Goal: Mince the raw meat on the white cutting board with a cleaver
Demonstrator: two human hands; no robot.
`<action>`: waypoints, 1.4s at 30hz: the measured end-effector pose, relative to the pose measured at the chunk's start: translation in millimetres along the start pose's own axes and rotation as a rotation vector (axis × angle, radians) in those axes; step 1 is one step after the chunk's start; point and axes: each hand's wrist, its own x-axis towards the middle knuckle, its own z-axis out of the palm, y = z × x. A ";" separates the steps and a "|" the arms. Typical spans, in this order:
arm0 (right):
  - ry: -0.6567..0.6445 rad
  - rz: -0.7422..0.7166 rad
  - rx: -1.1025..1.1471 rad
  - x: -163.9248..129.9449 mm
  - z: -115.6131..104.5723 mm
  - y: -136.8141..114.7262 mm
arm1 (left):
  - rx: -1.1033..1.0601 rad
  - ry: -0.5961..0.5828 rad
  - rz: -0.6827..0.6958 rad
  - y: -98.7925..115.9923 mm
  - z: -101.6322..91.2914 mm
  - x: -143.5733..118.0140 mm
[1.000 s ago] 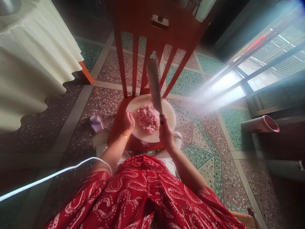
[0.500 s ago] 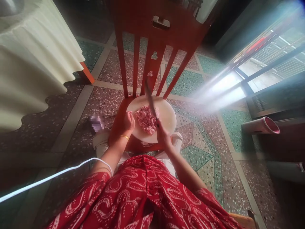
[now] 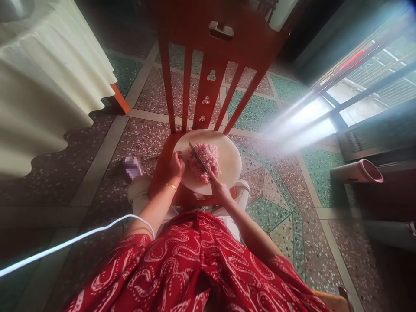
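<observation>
A round, pale cutting board [image 3: 227, 173] lies on the seat of a red-brown chair in front of me. Heaped on its middle is pink minced meat [image 3: 208, 158]. My right hand [image 3: 220, 190] is closed round the handle of a knife [image 3: 199, 158], whose blade slants up and left across the meat, low against it. At the board's left rim, my left hand [image 3: 177, 166] is closed on the edge, its thumb side on top and the other fingers partly hidden. A gold bracelet [image 3: 170, 186] circles that wrist.
The slatted chair back [image 3: 211, 86] rises just beyond the board. To the left hangs a cream tablecloth [image 3: 58, 86]; a white cable [image 3: 78, 236] runs to my left arm. A cylindrical bin [image 3: 354, 172] stands at the right on the terrazzo floor [image 3: 279, 216].
The knife has come down from a raised position over the board and swung left, its blade now at the meat. My right hand has shifted slightly; my left hand stays at the rim.
</observation>
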 end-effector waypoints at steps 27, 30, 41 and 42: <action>0.014 -0.027 0.053 -5.2 3.7 2.3 | 0.047 -0.008 0.017 2.5 -0.6 -1.5; 0.002 0.000 0.098 -11.9 -7.4 -5.4 | 0.069 -0.020 0.019 2.3 -0.8 -0.8; 0.032 0.051 0.102 8.1 12.6 -0.9 | 0.108 0.014 0.036 -6.3 3.9 1.5; 0.013 0.064 0.104 6.8 11.2 -0.5 | 0.114 0.008 0.037 -6.1 3.5 1.6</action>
